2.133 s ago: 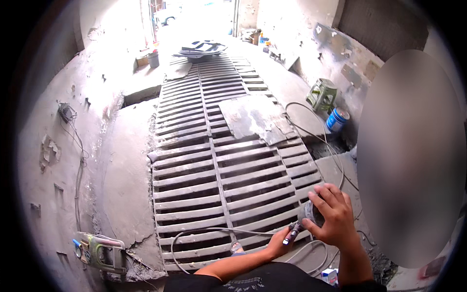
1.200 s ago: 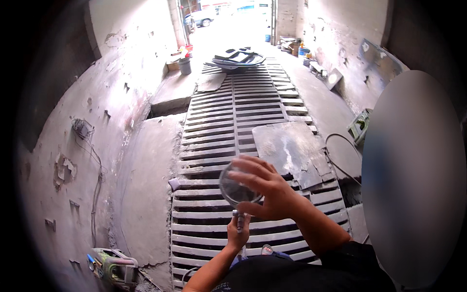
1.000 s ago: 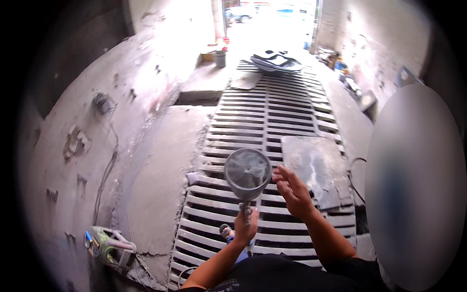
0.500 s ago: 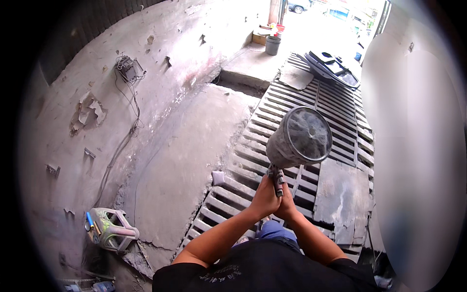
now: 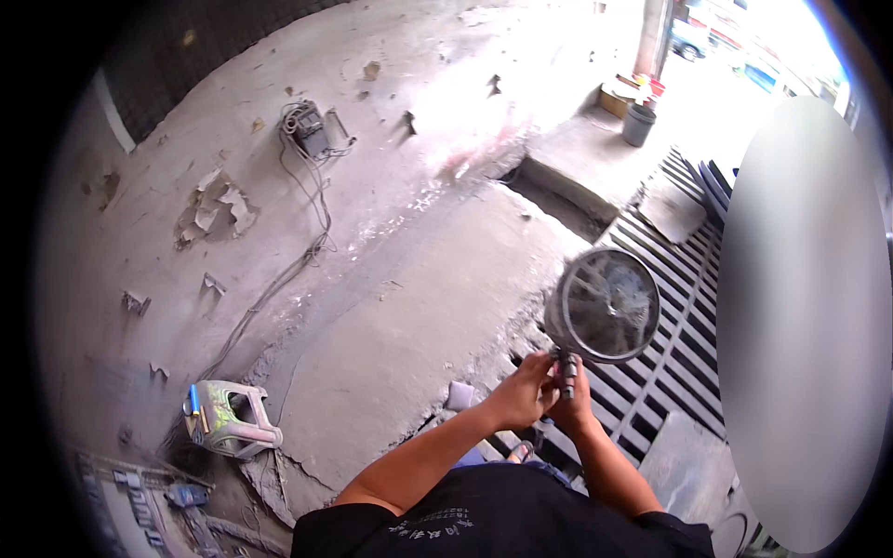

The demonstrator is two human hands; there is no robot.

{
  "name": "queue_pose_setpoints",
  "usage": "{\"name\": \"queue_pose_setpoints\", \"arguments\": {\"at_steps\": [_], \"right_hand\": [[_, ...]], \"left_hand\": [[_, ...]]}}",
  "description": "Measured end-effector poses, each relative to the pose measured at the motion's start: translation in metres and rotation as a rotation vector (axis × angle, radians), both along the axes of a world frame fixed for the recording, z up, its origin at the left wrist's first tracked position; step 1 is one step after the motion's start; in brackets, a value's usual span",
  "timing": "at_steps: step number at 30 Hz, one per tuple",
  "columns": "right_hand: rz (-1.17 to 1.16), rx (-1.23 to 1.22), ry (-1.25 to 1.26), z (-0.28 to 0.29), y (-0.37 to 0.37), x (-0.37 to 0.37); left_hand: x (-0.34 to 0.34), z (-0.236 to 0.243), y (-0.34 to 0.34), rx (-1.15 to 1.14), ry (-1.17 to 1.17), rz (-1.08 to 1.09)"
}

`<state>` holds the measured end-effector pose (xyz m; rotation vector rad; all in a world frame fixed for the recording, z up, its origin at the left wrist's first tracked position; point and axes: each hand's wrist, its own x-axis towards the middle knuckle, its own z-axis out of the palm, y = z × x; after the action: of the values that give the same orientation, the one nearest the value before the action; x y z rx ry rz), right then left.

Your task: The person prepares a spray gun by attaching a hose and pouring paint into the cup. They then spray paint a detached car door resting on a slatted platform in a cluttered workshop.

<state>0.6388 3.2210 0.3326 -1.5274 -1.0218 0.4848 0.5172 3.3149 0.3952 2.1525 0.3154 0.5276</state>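
A spray gun (image 5: 567,378) with a large, round, dust-coated cup (image 5: 609,307) on top is held out in front of my body. My right hand (image 5: 577,405) is closed around the gun's handle from the right side. From the left, my left hand (image 5: 521,396) has its bent fingers against the gun just below the cup. The gun's nozzle and trigger are hidden by the cup and my hands. Slots of a metal floor grating (image 5: 674,325) show beneath and beyond the gun.
At the left, a paint-stained plastic stool (image 5: 233,418) carries small tools. A cabled box (image 5: 307,130) hangs on the damaged wall. Past an open pit (image 5: 558,200) stands a grey bucket (image 5: 638,125). Dark curved panels (image 5: 712,191) lie on the grating. A pale blurred shape fills the right side.
My view has turned left, so the wall, stool and bucket sit further right. My left hand has shifted on the gun, its fingers now less tightly stacked against my right hand.
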Motion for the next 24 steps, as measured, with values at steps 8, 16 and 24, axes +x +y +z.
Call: {"name": "queue_pose_setpoints", "arguments": {"at_steps": [8,16,24], "right_hand": [[-0.241,-0.118,-0.116,-0.042,0.112,0.076],[-0.438,-0.36,-0.036,-0.105,0.229,0.121],[-0.586,-0.487,0.142,-0.031,0.366,0.101]], "left_hand": [[-0.038,-0.076,0.243,-0.619,0.194,0.281],[-0.073,-0.034,0.667,-0.494,-0.385,0.961],[-0.06,0.03,0.913,-0.673,-0.563,1.206]]}}
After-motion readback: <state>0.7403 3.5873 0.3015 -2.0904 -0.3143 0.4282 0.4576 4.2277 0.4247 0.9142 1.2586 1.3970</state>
